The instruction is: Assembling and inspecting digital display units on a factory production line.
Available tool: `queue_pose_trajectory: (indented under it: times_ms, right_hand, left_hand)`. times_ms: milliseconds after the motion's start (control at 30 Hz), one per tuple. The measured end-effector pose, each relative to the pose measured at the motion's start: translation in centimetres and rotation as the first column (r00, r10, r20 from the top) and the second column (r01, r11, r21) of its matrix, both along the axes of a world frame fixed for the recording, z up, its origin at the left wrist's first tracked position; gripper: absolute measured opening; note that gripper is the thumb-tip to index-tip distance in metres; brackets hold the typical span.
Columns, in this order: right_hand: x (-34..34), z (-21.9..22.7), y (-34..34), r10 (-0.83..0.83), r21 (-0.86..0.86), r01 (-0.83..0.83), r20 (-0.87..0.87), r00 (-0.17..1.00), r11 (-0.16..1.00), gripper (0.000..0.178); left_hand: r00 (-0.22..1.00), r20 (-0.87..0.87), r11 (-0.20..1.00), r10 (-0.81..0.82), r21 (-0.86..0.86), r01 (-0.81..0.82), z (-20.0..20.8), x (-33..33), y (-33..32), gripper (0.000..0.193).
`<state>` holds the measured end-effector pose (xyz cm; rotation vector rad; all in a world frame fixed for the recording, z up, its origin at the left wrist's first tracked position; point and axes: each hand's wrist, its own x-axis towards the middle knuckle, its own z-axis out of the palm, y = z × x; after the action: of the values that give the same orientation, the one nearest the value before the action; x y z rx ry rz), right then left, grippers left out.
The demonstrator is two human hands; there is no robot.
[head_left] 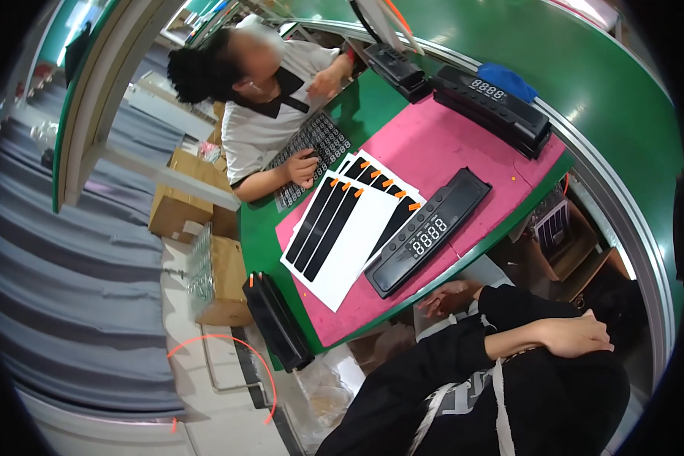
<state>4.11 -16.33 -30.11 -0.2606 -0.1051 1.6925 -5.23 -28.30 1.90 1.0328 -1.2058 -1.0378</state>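
Note:
My arms cross in front of my black top. My left hand (580, 335) lies over my black right sleeve (520, 305), its fingers curled against the cloth and their tips hidden. By the near table edge, my right hand (450, 298) is palm up, its loosely bent fingers apart and holding nothing visible. Nearest to it on the table is a long black digital display unit (429, 232) with white digits and a row of buttons, lying tilted on the pink mat (403, 140). Beside it, white sheets (342, 258) bear black strips with orange tabs.
More black units stand at the table's far right (492, 110) and near left corner (276, 319). A person (270, 114) sits across, one hand on a sheet of printed digits (311, 156). An open carton (577, 243) stands below the right edge; boxes (228, 281) stand left.

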Motion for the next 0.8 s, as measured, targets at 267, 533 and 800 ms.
queue_pose_trajectory:
  times_ms: [267,533,800]
  right_hand:
    - [0.1,-0.1,1.2,-0.021,-0.145,0.038,0.122,0.992,0.989,0.046]
    - [0.4,-2.0,1.1,-0.013,-0.009,0.015,0.206,0.978,1.0,0.046]
    - [0.3,-4.1,0.7,-0.037,-0.018,0.042,0.248,0.968,0.999,0.045]
  left_hand:
    - [0.921,0.354,0.985,0.164,-0.009,-0.172,3.2,1.9,4.5,0.024]
    - [0.996,-0.051,0.996,0.067,-0.063,-0.07,2.1,1.0,2.0,0.027]
    - [0.973,0.182,0.986,0.142,-0.116,-0.122,3.1,1.6,3.6,0.025]
